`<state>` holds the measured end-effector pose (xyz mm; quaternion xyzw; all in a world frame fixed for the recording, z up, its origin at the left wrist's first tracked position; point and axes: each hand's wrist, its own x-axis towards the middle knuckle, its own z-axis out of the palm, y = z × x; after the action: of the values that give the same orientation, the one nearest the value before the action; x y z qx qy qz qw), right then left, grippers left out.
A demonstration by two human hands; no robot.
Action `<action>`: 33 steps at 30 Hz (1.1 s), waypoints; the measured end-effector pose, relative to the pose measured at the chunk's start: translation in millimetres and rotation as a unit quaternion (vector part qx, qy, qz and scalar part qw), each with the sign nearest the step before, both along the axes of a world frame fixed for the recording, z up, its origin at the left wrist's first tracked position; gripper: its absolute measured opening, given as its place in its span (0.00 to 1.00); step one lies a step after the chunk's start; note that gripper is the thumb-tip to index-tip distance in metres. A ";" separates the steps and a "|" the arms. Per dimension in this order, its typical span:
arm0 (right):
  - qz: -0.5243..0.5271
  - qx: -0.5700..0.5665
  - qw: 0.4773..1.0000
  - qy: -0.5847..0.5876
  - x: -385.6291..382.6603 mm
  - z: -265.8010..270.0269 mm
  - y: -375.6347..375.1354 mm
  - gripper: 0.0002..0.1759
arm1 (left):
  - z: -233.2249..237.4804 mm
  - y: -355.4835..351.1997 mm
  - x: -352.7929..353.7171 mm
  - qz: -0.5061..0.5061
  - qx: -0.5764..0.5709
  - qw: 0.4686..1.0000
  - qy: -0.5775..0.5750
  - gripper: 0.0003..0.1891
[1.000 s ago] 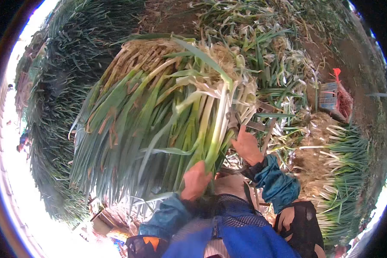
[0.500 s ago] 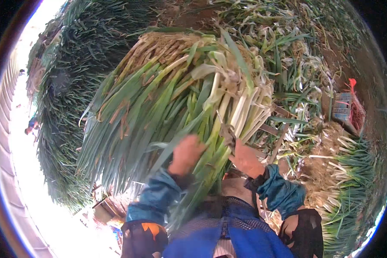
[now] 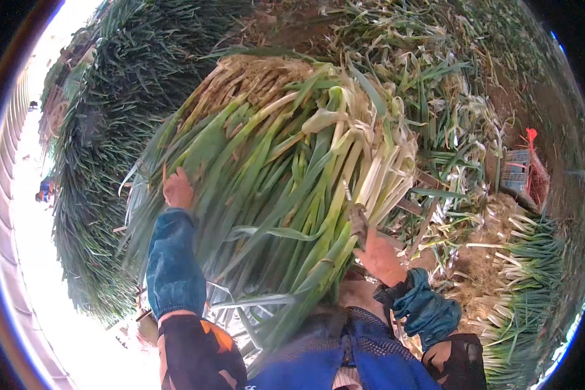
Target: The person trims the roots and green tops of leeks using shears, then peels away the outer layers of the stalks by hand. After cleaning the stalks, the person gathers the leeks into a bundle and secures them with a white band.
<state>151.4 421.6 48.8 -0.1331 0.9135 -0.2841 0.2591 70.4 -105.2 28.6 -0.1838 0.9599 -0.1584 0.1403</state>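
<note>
A large heap of leeks or big green onions [image 3: 260, 156] lies in front of me, roots at the back, white stalks to the right, green leaves spreading left and towards me. My left hand [image 3: 178, 190] is at the heap's left side against the leaves, fingers apart, with no stalk plainly in it. My right hand [image 3: 380, 260] is closed on a small knife-like tool [image 3: 357, 221] with a dark, worn body and a thin tip pointing away. The tool is over the pale stalks at the heap's right. The inner side of the right fingers is partly hidden.
A tall stack of green leaves [image 3: 91, 162] stands on the left. Trimmed leaves [image 3: 429, 84] litter the ground behind and right. A row of cleaned stalks [image 3: 530, 273] lies at the right, near a blue-and-red crate-like container [image 3: 517, 170]. Wooden slats [image 3: 424, 218] show beside the heap.
My left hand has moved left and away from me, from the middle near the right hand to the heap's left side. My right hand with the tool has shifted slightly.
</note>
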 end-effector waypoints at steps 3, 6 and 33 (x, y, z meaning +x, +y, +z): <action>0.032 -0.039 0.998 0.024 -7.0 2.1 -19.6 0.34 | 9.6 28.5 16.9 -0.098 0.026 0.991 0.085 0.08; 0.053 -0.065 0.996 0.006 -19.8 23.9 -47.1 0.28 | 21.9 81.1 40.0 -0.144 0.036 0.986 0.074 0.06; 0.043 -0.028 0.996 -0.067 17.5 9.7 -41.3 0.37 | -92.4 126.2 36.7 -0.034 0.589 0.806 -0.037 0.19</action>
<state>168.9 380.3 58.5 -0.1603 0.8791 -0.3062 0.3281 107.1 21.0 -63.8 -0.0268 0.8683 0.4266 0.2518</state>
